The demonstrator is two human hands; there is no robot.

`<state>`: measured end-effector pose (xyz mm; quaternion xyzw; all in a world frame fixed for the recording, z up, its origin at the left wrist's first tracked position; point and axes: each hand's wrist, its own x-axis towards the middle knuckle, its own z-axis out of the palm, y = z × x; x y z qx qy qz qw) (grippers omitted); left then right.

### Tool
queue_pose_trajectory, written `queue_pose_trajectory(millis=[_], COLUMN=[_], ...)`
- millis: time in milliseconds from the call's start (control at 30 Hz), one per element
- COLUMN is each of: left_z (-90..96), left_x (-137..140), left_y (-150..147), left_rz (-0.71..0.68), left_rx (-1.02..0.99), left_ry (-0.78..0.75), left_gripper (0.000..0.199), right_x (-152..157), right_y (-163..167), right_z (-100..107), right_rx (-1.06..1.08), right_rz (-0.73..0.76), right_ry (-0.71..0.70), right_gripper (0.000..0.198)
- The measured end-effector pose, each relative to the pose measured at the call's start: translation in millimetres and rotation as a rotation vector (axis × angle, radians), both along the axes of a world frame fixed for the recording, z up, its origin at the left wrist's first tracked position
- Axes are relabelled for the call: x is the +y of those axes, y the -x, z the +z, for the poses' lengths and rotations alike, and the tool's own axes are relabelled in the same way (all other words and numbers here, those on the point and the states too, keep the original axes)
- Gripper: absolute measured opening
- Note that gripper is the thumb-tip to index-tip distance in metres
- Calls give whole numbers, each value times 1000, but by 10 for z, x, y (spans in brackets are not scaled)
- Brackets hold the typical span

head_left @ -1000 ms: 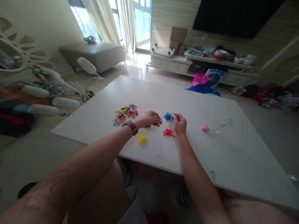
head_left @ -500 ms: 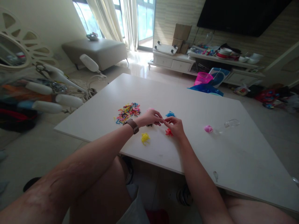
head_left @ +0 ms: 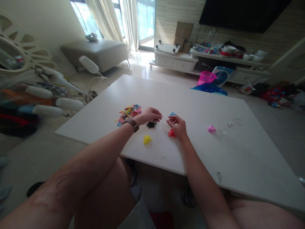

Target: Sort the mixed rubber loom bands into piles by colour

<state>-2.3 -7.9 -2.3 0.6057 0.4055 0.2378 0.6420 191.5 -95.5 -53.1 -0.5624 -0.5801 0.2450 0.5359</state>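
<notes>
My left hand (head_left: 150, 115), with a brown-strapped watch on the wrist, hovers above a pile of small black bands (head_left: 151, 124). Its thumb and fingertips are pressed together; anything in them is too small to make out. A short gap away is my right hand (head_left: 178, 126), fingers apart and nothing visible in them. It partly covers a red pile of bands (head_left: 171, 133) and a blue pile (head_left: 172, 114). Nearer me lies a yellow pile (head_left: 147, 140). Left of my left hand spreads a larger mixed-colour heap of bands (head_left: 130, 113).
The white table (head_left: 202, 152) fills the middle. On its right lie a pink object (head_left: 211, 129) and a clear plastic container (head_left: 235, 123). A pink basket (head_left: 206, 77) stands beyond the far edge. White lamp-like parts (head_left: 70, 103) are left of the table.
My hands, fingertips together before, have drawn apart. The left moved slightly left, uncovering more of the black pile. My right hand's fingers have spread.
</notes>
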Motion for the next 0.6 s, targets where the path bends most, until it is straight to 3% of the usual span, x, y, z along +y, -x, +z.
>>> queue_pose_trajectory(millis=[133,200,333,600], left_z=[-37,-81,-130,-58], left_x=[166,209,216,208], left_y=[161,204,191,204], left_rz=[315,382,420,442], left_rx=[19,33,61,46], left_ry=[10,44,95,119], left_gripper=[20,20,21,21], right_x=[4,2,-6,-11], right_y=[-15,-18,-15,-13], right_z=[-2,-2,2,7], right_rx=[20,16,-6,-11], right_rz=[-90,-106,-105,-100], right_ry=[7,4,3,6], right_gripper=[25,26,26,21])
